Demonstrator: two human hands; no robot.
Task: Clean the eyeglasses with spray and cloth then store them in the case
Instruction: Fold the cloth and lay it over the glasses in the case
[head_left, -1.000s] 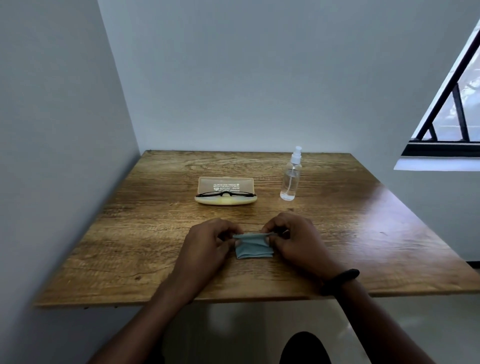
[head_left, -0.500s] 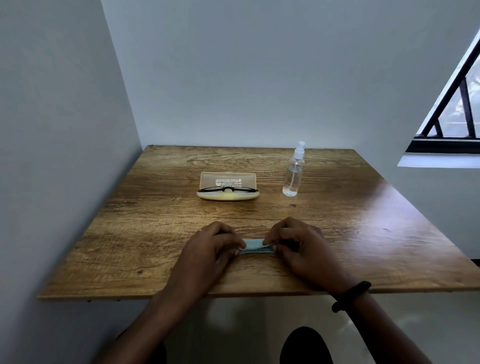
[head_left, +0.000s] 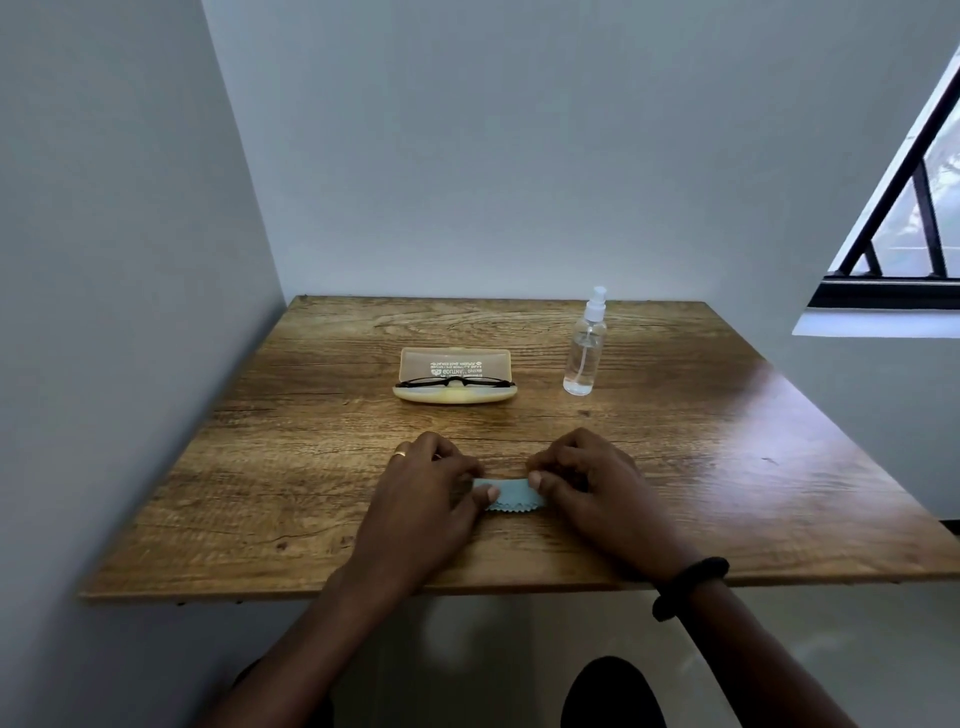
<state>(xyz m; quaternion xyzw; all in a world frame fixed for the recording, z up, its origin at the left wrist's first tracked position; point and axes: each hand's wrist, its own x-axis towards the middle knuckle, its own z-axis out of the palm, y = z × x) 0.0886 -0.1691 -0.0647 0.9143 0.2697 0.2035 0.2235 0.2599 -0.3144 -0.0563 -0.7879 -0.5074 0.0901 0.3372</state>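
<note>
Pressing the cloth (head_left: 511, 493) flat onto the worktop (head_left: 727, 441) near its front edge, with the left hand (head_left: 421, 499) pinching one end and the right hand (head_left: 597, 493) pinching the other, fingers (head_left: 550, 462) curled in on the fabric. Comparing with a second ago: then holding a taller folded square slightly raised between the hands; half a second ago squeezing it to a thin sliver; now laying it down as a narrow strip, zigzag edge showing on the near side. Reads as one more fold made and pressed, not as wiping. Leaving the eyeglasses (head_left: 454, 383) untouched throughout, folded and resting in the open case (head_left: 454, 399) at mid-worktop, lid (head_left: 415, 364) standing up behind them, well apart from both hands. Leaving the spray bottle (head_left: 584, 353) upright just to the right of the case, likewise unmoved. Judging from that layout: cleaning probably finished, eyeglasses already stored, cloth being tidied. Still to do, most likely: putting the folded cloth away, perhaps into the case, and shutting the lid. Worth watching for a springy fold, liable to open once released. Cannot tell from this far whether the lenses are clean or wet.
</note>
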